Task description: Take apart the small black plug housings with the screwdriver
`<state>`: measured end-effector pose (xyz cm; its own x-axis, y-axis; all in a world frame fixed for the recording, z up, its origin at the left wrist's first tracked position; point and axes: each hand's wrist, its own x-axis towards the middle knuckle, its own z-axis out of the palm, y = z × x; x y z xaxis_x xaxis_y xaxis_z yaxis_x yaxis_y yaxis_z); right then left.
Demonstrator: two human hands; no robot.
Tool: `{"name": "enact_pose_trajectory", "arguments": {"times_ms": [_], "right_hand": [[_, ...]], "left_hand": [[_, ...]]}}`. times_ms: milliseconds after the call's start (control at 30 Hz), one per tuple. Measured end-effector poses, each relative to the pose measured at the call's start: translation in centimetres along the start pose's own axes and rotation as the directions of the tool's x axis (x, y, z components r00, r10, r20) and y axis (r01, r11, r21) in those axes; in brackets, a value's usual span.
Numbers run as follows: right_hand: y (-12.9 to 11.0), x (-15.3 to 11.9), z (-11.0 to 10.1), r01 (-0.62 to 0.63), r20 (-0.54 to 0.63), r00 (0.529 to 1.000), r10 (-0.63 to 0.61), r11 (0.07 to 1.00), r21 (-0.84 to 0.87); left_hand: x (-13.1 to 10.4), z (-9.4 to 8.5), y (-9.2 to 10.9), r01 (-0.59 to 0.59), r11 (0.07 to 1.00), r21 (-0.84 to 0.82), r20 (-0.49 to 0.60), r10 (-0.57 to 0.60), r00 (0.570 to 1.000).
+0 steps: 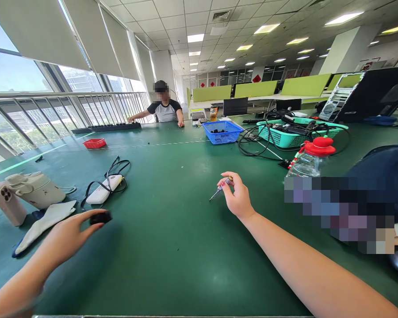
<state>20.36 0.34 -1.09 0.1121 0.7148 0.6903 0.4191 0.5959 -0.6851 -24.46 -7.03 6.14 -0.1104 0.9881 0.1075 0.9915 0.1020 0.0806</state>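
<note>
Between the fingertips and thumb of my left hand (69, 234) is a small black part (100, 217), held above the green table (159, 229) at the left. My right hand (237, 194), right of the middle, grips a small screwdriver (221, 187) whose thin tip points down and to the left. A white power bank (104, 190) with a black strap lies just beyond my left hand. A white and blue cloth-like item (46, 223) lies beside that hand.
A phone (9, 203) and a cream case (38, 189) stand at the left. Farther off are a red tray (94, 143), a blue basket (223, 132) and a teal basket (285, 138) of cables. A red-lidded bottle (310, 161) is at the right. A person (166, 110) sits across the table.
</note>
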Motion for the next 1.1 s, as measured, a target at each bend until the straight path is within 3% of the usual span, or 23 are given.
{"name": "enact_pose_trajectory", "arguments": {"times_ms": [67,200,333,433,567,667,733,867,1100], "right_hand": [[-0.5,-0.1,0.0,0.075,0.043,0.996,-0.073,0.996,-0.042],[-1.6,-0.4,0.2,0.218,0.168,0.965,-0.201,0.972,-0.091],[-1.8,-0.2,0.3,0.227,0.226,0.952,-0.208,0.972,-0.059],[-0.9,0.2,0.2,0.095,0.209,0.974,-0.089,0.995,-0.018],[0.9,0.6,0.0,-0.149,0.221,0.966,0.131,0.986,0.069],[1.4,0.8,0.1,-0.278,0.112,0.959,0.261,0.941,0.191],[1.0,0.8,0.2,-0.295,0.018,0.953,0.303,0.913,0.282],[-0.4,0.2,0.2,-0.167,-0.055,0.979,0.194,0.934,0.315],[-1.4,-0.8,0.1,0.066,0.031,0.997,-0.071,0.988,0.138]], "left_hand": [[-0.8,-0.5,4.2,-0.197,0.969,-0.152,-0.043,0.192,0.980],[-0.7,-0.7,13.9,-0.469,0.824,-0.317,-0.059,0.477,0.877],[2.1,1.6,21.6,-0.570,0.740,-0.357,0.010,0.613,0.790],[3.9,4.6,24.8,-0.548,0.776,-0.311,0.046,0.588,0.807],[4.6,7.5,25.4,-0.523,0.779,-0.346,0.062,0.575,0.816],[4.8,8.4,24.5,-0.494,0.706,-0.507,0.036,0.589,0.807],[5.0,8.6,24.0,-0.456,0.677,-0.578,0.037,0.580,0.814],[5.2,8.7,23.9,-0.416,0.677,-0.608,0.052,0.557,0.829],[5.2,8.7,24.1,-0.423,0.679,-0.600,0.054,0.561,0.826]]}}
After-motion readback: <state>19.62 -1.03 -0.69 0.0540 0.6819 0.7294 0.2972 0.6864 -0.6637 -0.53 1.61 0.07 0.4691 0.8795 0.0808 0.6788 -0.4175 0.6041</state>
